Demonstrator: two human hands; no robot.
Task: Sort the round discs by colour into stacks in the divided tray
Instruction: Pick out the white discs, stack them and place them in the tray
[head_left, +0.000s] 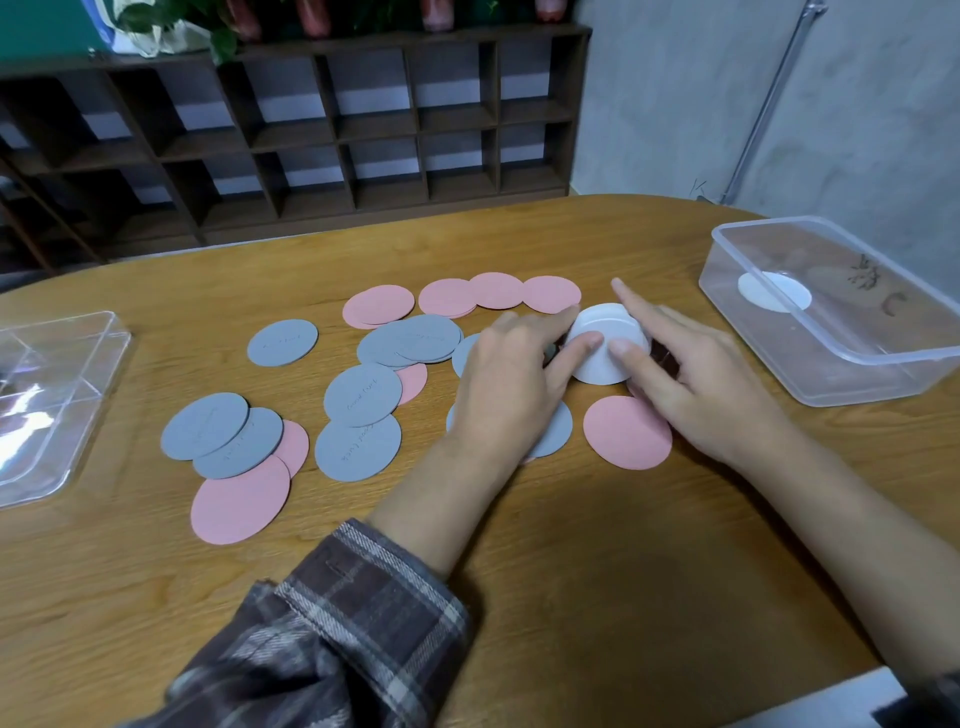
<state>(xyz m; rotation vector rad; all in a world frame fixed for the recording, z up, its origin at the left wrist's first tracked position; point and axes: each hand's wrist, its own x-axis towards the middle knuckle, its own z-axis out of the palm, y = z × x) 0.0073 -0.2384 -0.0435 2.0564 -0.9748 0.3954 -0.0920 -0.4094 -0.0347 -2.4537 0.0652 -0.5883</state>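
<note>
Both hands hold a stack of white discs (602, 332) on the wooden table, a little right of centre. My left hand (511, 384) presses on its left side with thumb and fingers. My right hand (691, 379) grips its right side. Several grey discs (362, 395) and pink discs (627, 432) lie scattered and overlapping across the table, mostly to the left of the hands. A clear divided tray (57, 395) stands at the left edge, with nothing visible in its compartments.
A clear plastic box (878, 358) stands at the right with one white disc (774, 292) lying in it. A dark wooden shelf unit (332, 135) runs behind the table. The near part of the table (597, 597) is bare wood.
</note>
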